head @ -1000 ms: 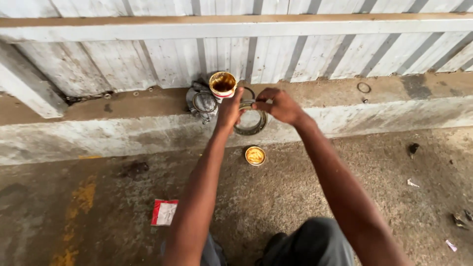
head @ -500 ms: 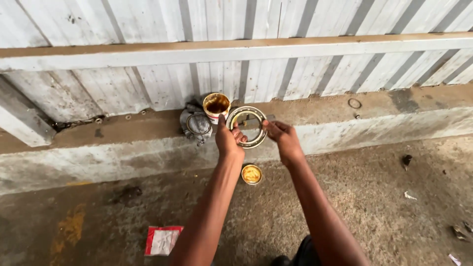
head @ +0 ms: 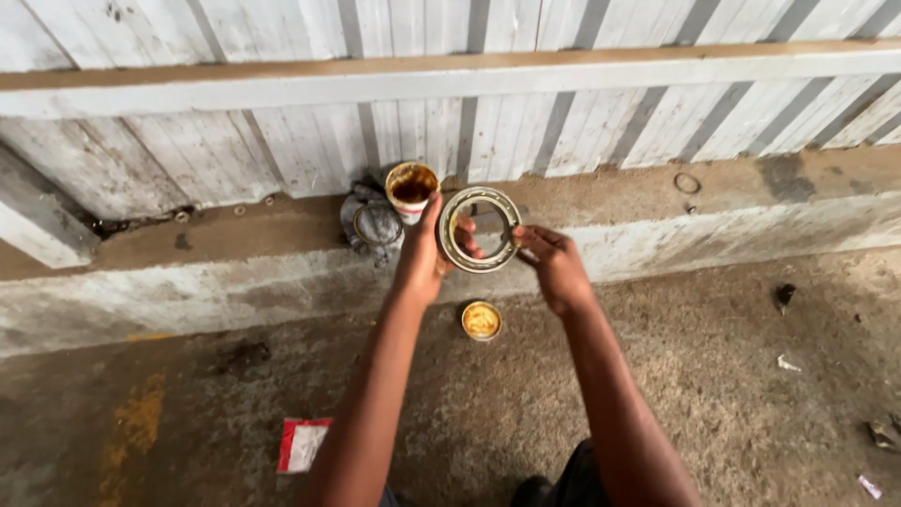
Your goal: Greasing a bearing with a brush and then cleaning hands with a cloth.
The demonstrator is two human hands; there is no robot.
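Plainly, from the head view we hold a metal bearing ring (head: 480,229) upright above the concrete ledge (head: 657,202), its open face toward us. Our left hand (head: 424,253) has its grip closed on the ring's left rim; our right hand (head: 552,261) sits just right of it, fingertips pinching the right rim. Behind stands an open grease tin (head: 411,188); its lid (head: 481,319) lies on the floor below.

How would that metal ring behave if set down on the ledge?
The metal ring looks rigid, probably heavy for its size. Grease like that in the open tin would make it slippery. Stood on edge it would likely roll; laid flat on the ledge, stay put.
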